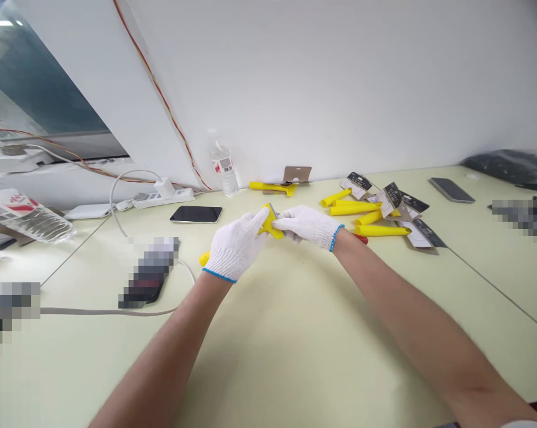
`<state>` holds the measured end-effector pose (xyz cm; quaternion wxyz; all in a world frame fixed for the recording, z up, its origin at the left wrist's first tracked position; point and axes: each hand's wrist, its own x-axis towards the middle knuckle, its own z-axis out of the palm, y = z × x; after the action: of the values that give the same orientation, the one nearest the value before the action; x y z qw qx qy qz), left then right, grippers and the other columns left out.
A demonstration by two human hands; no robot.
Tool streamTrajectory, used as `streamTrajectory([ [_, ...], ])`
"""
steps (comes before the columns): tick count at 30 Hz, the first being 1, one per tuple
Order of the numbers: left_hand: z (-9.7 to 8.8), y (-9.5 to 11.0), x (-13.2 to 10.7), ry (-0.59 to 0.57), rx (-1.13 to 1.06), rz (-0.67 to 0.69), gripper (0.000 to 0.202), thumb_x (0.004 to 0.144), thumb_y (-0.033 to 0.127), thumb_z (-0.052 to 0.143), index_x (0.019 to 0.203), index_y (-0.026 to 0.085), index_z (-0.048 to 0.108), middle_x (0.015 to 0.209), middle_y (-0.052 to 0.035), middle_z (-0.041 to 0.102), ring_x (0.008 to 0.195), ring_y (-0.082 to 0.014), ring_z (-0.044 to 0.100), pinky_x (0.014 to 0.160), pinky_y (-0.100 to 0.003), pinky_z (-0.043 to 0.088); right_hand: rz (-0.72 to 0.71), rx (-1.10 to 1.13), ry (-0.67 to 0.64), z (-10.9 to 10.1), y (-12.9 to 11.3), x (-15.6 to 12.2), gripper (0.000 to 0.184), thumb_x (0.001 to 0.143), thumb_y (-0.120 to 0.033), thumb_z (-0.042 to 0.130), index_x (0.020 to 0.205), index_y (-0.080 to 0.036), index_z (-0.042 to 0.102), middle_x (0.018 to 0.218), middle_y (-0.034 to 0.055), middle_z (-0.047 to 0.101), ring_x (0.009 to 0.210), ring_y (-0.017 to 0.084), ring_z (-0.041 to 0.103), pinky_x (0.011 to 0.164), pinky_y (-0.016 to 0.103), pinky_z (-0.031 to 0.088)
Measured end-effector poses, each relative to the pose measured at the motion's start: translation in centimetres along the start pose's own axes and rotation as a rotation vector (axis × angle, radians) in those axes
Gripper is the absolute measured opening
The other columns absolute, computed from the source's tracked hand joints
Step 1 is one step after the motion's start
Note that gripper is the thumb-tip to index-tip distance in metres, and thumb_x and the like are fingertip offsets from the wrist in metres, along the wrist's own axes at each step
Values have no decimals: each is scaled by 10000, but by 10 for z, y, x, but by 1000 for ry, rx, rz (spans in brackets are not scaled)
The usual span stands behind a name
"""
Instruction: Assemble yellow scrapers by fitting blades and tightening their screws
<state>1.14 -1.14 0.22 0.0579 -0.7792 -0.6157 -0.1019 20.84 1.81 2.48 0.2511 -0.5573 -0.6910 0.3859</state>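
A yellow scraper point(274, 228) with a grey metal strip along its head is held up between my two white-gloved hands. My left hand point(238, 245) is wrapped round its handle, and the yellow handle end sticks out below the glove near the wrist. At the head's right side, the fingers of my right hand point(308, 226) are closed on the edge by the grey strip. The right fingertips are partly hidden. Behind my hands, another yellow scraper point(272, 187) lies near the wall beside a brown card point(297, 174).
Several yellow handles point(355, 208) lie with black-and-white cards point(422, 233) to the right. Phones point(196, 214) point(451, 190) rest on the table point(295, 345). A water bottle point(224, 166) stands by the wall; another bottle point(32, 217) lies left. A white cable point(112, 311) crosses near a power strip point(164, 198).
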Motion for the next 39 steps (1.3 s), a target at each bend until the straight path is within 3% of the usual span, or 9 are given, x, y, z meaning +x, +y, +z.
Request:
streamTrajectory([
  [4,-3,3,-2,-31,38,12,361,1013,374,478,1350,307,587,1039,-94,696,743,-221,624,583,-340,222,-11,185,-197,5,0,2,327,931,-457,624,776,-170,645,753,95,654,634,130,531,584,244,429],
  [8,-6,4,-3,-55,13,0,411,1051,354,353,1367,272,602,1109,-114,686,818,-238,652,585,-334,241,-3,246,-201,4,-8,-4,476,984,-591,545,884,-155,704,801,119,668,650,136,520,563,245,410],
  [12,-12,-10,1,65,-133,-26,434,1025,330,396,1410,314,595,1165,-92,698,932,-251,660,653,-326,309,-15,243,-178,2,-10,-5,573,1008,-642,487,964,-122,723,924,142,693,670,121,512,604,221,448],
  [15,-19,-27,6,177,-286,-150,295,993,391,456,1065,226,690,959,-81,703,868,-238,631,700,-315,363,-51,22,-86,4,-1,2,472,1005,-568,534,1020,-136,723,1020,113,716,721,126,566,654,224,462],
  [17,-25,-35,9,197,-377,-282,314,969,446,485,819,197,604,766,-54,642,722,-195,578,673,-303,370,-95,-217,-8,9,6,10,327,995,-438,579,1049,-154,732,1052,91,732,818,150,627,728,230,468],
  [19,-30,-40,10,171,-469,-373,340,937,472,518,738,197,536,664,-26,592,648,-169,547,643,-293,378,-172,-478,21,17,10,18,245,988,-315,574,1082,-167,745,1090,87,742,937,178,663,815,241,468],
  [24,-37,-43,7,68,-697,-430,287,889,456,565,788,190,604,617,-4,622,610,-163,598,596,-284,429,-281,-831,-65,37,-2,39,298,972,-169,498,1081,-128,773,1119,154,743,990,262,684,811,318,458],
  [32,-42,-49,7,15,-823,-430,253,871,417,601,812,176,647,581,5,610,596,-147,589,587,-269,451,-409,-938,-350,51,-28,89,291,915,-248,707,1187,-209,802,1184,103,751,1024,250,694,792,288,474],
  [39,-49,-38,4,44,-821,-458,232,880,380,589,799,168,633,573,6,592,590,-135,566,595,-261,442,-409,-955,-401,52,-31,91,284,941,-234,678,1193,-196,804,1209,111,746,1073,246,691,827,286,486],
])
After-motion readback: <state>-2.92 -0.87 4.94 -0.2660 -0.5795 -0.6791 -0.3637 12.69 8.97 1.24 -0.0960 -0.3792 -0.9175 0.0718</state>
